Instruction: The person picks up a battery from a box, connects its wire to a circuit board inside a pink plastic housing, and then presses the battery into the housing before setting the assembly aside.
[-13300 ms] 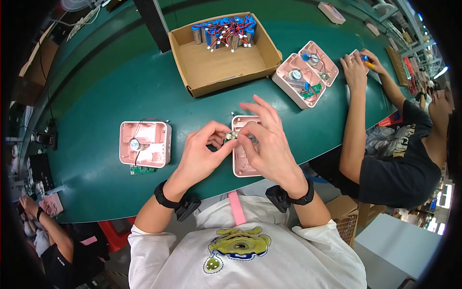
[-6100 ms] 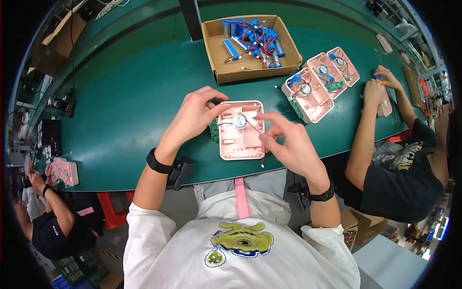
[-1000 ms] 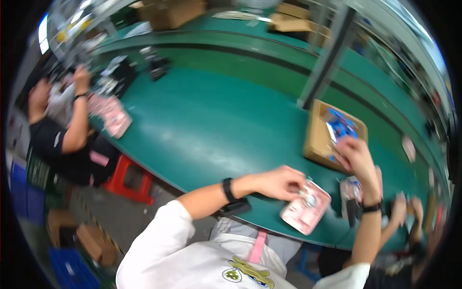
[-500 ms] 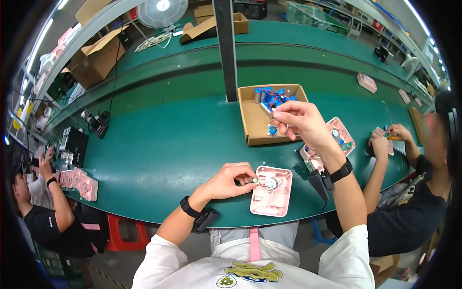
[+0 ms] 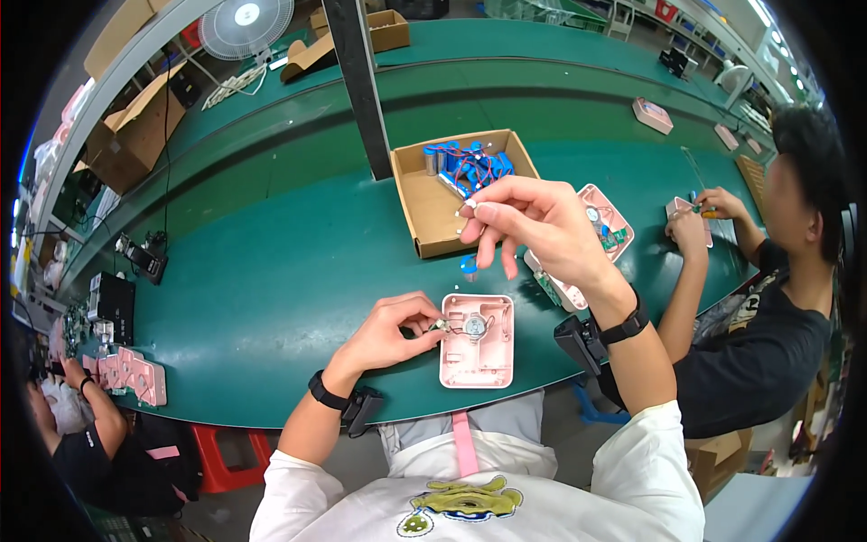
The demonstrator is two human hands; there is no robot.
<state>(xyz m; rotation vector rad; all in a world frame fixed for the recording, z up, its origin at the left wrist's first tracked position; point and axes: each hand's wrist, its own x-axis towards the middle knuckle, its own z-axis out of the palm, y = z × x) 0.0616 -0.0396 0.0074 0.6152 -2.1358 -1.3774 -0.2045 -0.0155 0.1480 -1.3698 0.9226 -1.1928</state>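
My left hand (image 5: 386,332) pinches a small green circuit board (image 5: 440,325) at the left rim of an open pink plastic case shell (image 5: 495,359). Thin wires run from the board to a round silvery part (image 5: 475,326) inside the shell. Raised above and to the right, my right hand (image 5: 542,221) has thumb and forefinger closed on a small white connector (image 5: 470,206). A blue cylindrical battery (image 5: 469,267) hangs below those fingers, off the near side of a cardboard box; its lead is hard to make out.
More blue batteries with red leads (image 5: 474,165) lie in the cardboard box (image 5: 417,203). Other pink shells (image 5: 607,212) with boards are right of my right hand. Co-workers sit on both sides; the right one's hands (image 5: 700,217) work on a pink case. A grey post (image 5: 357,90) stands behind.
My right hand has drawn back toward me, bringing the hanging battery out past the box's near edge. My left hand keeps the board beside the shell. The whole view has shifted.
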